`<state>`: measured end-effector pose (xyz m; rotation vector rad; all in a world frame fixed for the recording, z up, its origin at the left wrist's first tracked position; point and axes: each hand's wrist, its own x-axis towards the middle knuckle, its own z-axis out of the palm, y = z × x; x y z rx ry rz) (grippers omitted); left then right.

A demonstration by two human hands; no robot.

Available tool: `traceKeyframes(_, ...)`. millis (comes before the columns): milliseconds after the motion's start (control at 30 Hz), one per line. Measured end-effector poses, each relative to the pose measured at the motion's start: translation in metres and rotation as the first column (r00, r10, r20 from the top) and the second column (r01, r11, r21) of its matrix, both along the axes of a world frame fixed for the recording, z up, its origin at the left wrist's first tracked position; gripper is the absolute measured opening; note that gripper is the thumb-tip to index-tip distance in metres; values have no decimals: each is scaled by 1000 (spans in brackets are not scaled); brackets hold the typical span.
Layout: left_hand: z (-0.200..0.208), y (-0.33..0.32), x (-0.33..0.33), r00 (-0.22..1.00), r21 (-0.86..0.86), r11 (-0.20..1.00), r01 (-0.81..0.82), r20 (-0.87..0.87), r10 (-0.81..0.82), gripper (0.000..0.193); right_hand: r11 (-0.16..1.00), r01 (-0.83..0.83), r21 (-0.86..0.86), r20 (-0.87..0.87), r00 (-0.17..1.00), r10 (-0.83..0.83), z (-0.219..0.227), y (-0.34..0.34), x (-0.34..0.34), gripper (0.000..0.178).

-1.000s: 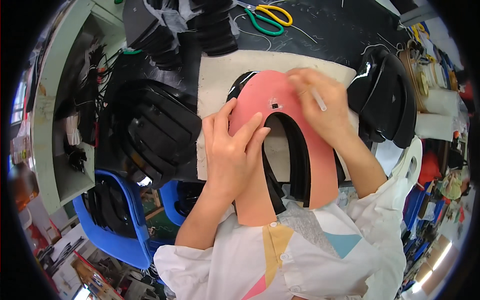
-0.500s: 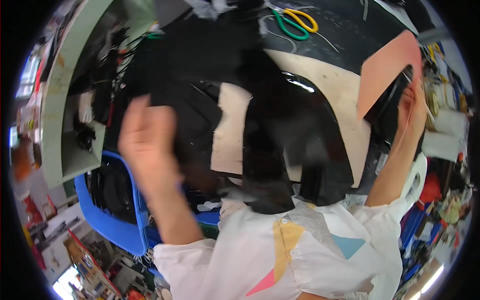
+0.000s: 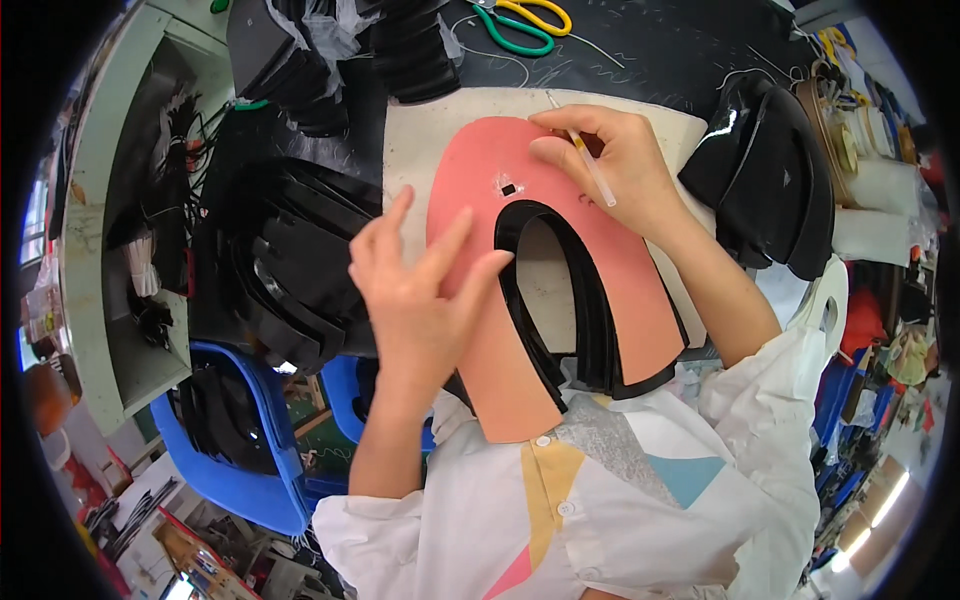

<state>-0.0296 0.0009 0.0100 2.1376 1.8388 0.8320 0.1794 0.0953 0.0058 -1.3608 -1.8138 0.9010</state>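
Observation:
A pink U-shaped template (image 3: 468,200) with a small square hole lies over a stack of black U-shaped pieces (image 3: 592,330), its curved end away from me. My left hand (image 3: 415,300) is at the template's left side, fingers spread and holding nothing; whether the fingertips press on it I cannot tell. At the template's upper right edge is my right hand (image 3: 625,165), with a slim pen (image 3: 592,168) with a yellow part held between its fingers. The thumb and forefinger reach to the template's rim. Under the stack is a cream board (image 3: 410,125).
Glossy black pieces lie in piles at the left (image 3: 290,250) and right (image 3: 765,170). Stacks of black pieces (image 3: 415,50) stand at the back, beside green-and-yellow-handled scissors (image 3: 515,25). A blue plastic chair (image 3: 235,490) holding black pieces is at the lower left.
The pink template has come from the right onto the black stack in front of me. My right hand moved left with it, and my left hand moved right towards it. Black pieces now lie at the left.

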Motion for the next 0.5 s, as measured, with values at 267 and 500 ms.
traceKeyframes(267, -9, -2, 14, 997, 19, 999, -31, 65, 29, 34, 986, -26, 163, 20, 1000, 23, -8, -4, 2, 22)
traceKeyframes(500, -15, -1, 14, 997, 70, 997, -18, 78, 13, 33, 845, -118, 522, 166, 986, 35, -1, -1, 4, 17)
